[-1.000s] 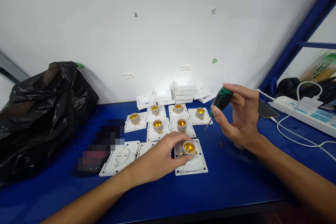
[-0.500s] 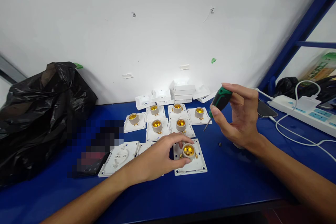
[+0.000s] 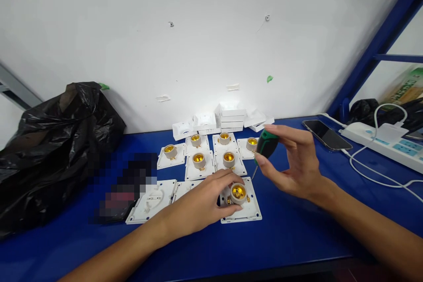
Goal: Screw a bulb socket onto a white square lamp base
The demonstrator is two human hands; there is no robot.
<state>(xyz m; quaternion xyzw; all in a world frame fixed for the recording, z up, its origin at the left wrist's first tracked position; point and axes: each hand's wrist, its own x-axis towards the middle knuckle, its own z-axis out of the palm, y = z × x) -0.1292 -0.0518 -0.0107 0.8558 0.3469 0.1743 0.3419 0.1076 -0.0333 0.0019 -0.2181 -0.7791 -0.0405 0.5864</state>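
Observation:
My left hand (image 3: pixel 201 200) rests on the blue table and pinches a beige lamp socket (image 3: pixel 238 193) with a brass inside, standing on a white square plate (image 3: pixel 246 213). My right hand (image 3: pixel 294 165) holds a green-and-black screwdriver (image 3: pixel 264 146) by its handle, tip pointing down and left, a short way right of and above the socket. The tip is close to the plate's far right corner, not touching it.
Several more sockets on white plates (image 3: pixel 199 160) stand behind, with stacked white covers (image 3: pixel 231 116) at the wall. Two face-down plates (image 3: pixel 150 198) lie at left. A black bag (image 3: pixel 56 141) fills the left; a phone (image 3: pixel 326 134), power strip (image 3: pixel 386 143) and cables lie at right.
My right hand has come down and left with the screwdriver, nearer the held socket. The phone behind it is now uncovered. My left hand keeps its hold.

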